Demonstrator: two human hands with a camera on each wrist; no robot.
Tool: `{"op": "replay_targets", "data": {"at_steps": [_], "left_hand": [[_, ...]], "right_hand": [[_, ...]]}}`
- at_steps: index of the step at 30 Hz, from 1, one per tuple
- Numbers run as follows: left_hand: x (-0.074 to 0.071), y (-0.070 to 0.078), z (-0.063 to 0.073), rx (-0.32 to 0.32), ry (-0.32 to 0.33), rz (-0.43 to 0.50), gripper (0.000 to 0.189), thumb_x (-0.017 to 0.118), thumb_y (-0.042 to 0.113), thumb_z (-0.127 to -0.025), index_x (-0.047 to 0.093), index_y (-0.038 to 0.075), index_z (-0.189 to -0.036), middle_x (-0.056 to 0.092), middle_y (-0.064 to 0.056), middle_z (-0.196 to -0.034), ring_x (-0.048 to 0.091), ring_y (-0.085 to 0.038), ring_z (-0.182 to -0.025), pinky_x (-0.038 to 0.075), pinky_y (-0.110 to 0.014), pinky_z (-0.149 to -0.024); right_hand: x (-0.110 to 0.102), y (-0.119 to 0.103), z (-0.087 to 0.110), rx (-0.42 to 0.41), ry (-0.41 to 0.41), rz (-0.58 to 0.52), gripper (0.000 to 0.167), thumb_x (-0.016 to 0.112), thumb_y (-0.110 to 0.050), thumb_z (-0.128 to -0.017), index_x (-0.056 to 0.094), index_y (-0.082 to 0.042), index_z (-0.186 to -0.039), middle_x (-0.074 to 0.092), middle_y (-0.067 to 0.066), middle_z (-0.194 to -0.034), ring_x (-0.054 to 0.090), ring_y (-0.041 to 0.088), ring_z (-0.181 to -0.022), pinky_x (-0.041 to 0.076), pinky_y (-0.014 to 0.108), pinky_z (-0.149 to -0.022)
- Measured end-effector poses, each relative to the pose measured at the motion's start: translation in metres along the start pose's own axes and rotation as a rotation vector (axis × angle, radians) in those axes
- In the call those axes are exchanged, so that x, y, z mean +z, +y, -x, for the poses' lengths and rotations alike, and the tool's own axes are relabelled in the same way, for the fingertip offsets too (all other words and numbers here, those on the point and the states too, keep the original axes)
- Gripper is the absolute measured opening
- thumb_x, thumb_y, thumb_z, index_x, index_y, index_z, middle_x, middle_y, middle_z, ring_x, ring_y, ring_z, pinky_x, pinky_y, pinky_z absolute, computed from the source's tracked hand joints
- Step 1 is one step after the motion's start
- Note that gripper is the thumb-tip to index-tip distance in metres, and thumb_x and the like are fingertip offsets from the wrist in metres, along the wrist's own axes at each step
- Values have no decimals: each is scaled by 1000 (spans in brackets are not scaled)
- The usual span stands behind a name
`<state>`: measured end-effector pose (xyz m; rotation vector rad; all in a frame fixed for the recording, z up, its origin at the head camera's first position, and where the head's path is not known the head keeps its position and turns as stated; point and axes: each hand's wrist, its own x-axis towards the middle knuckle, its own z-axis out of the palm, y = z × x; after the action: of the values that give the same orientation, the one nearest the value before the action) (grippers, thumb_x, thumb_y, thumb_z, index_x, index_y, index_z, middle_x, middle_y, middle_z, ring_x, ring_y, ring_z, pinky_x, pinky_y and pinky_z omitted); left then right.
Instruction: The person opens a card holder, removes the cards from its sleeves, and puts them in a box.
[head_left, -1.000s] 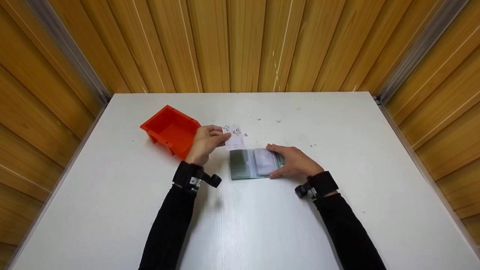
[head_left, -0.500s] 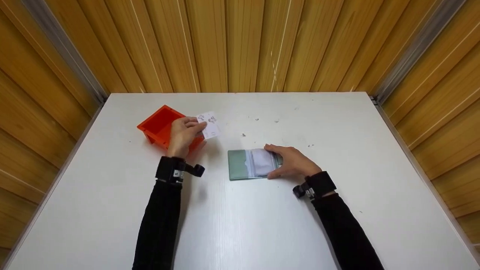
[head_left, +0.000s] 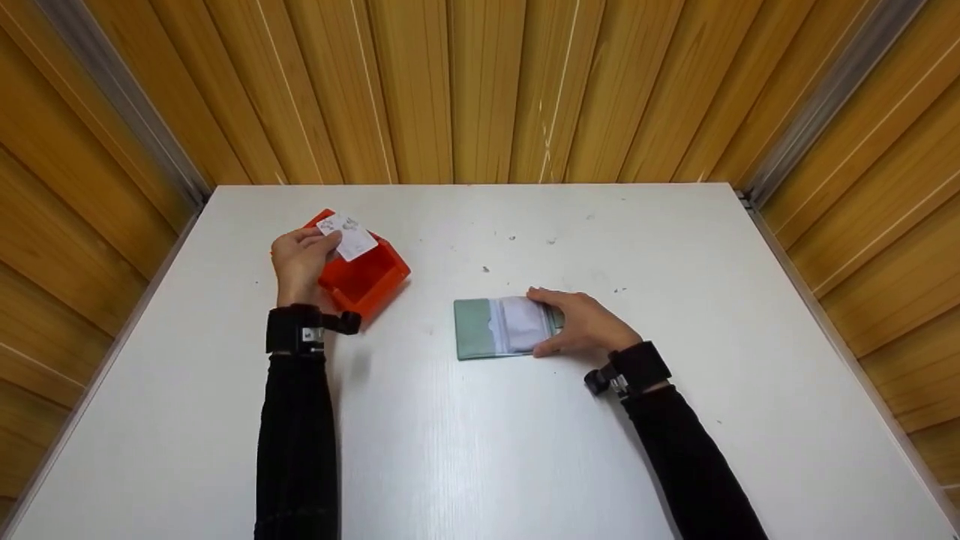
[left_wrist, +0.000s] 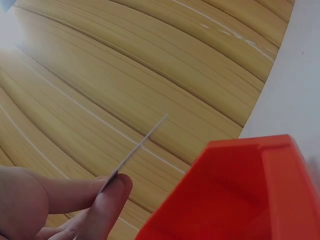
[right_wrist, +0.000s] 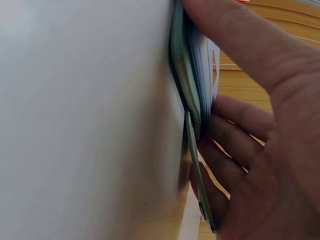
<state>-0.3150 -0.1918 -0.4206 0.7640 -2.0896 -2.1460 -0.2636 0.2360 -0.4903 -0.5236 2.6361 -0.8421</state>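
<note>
My left hand (head_left: 298,261) pinches a white card (head_left: 351,237) with a small printed design between thumb and fingers. It holds the card over the red plastic bin (head_left: 379,281); in the left wrist view the card (left_wrist: 137,148) appears edge-on, above and left of the bin's rim. My right hand (head_left: 592,324) grips a green card holder (head_left: 474,330) that lies opened on the table, thumb at its near edge and fingers at the far edge. Clear sleeves fill the holder's middle. Seen from the right wrist, the holder's layered pages (right_wrist: 192,75) stand between thumb and fingers.
The white table (head_left: 465,450) carries small dark marks behind the card holder. Wood-patterned panels (head_left: 487,90) rise at the back and both sides. A wrist camera (head_left: 345,322) juts from the left wrist near the bin's front edge.
My left hand has carried the card leftward from beside the card holder to over the red bin. The right hand stays at the card holder, nearly still.
</note>
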Motion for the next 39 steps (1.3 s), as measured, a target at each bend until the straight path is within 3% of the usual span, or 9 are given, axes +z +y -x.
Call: {"op": "replay_targets", "data": {"at_steps": [3,8,10,13,19,24,30,34,39], "left_hand": [[4,-3,0,61,51,-122,45,71,19,-98,60,5,-139,68,-12,-130,59,-22,-116,53,-33,-106],[12,-14,-2,303,175,-468,31,65,15,-101,66,-3,-127,70,-20,-124,63,-31,-115,55,-43,-104],[16,-18,-3,386,212,-561,27,63,10,-100,69,-6,-122,72,-23,-121,66,-36,-112,56,-47,-101],[21,-23,-3,450,246,-672,23,60,6,-100,72,-7,-114,73,-26,-114,69,-39,-107,57,-50,-99],[31,-32,-3,463,276,-877,24,58,9,-103,74,-7,-112,74,-26,-99,71,-42,-95,59,-51,-94],[37,-35,-3,459,282,-1029,26,55,7,-104,73,-10,-116,74,-28,-98,72,-42,-90,60,-51,-93],[40,-37,-2,425,296,-1222,25,56,7,-103,73,-9,-111,71,-24,-86,70,-37,-77,63,-45,-77],[41,-40,-2,387,278,-1361,22,60,9,-99,73,-8,-102,59,-14,-69,61,-29,-65,53,-36,-62],[42,-43,-2,315,234,-1472,18,62,10,-99,72,-4,-98,46,-8,-65,51,-25,-61,41,-31,-56]], "right_hand": [[-1,2,1,0,1,-9,102,96,-34,-72,43,-22,-159,41,4,-165,37,28,-152,33,49,-123],[-1,4,1,-9,5,-37,103,97,-35,-71,44,-22,-158,41,2,-165,35,26,-154,32,49,-124],[-1,4,1,-6,6,-36,103,97,-34,-70,44,-22,-158,41,2,-165,35,26,-154,31,49,-124],[-1,5,1,1,4,-33,103,97,-34,-70,44,-22,-158,41,2,-165,35,27,-153,32,50,-124],[-1,2,2,10,0,-17,103,97,-36,-70,44,-24,-158,42,2,-164,37,28,-152,33,52,-123],[-2,4,3,-2,2,-2,102,97,-35,-71,45,-22,-158,41,4,-165,36,30,-153,33,52,-123],[-3,4,4,-14,7,-7,102,97,-35,-71,45,-20,-158,41,5,-165,36,31,-153,33,52,-123],[-3,4,4,-14,4,-9,103,97,-35,-71,44,-20,-158,41,5,-164,37,30,-153,33,51,-123],[-3,3,4,-19,5,1,102,97,-35,-71,45,-20,-158,41,3,-165,38,28,-152,33,49,-123]]}}
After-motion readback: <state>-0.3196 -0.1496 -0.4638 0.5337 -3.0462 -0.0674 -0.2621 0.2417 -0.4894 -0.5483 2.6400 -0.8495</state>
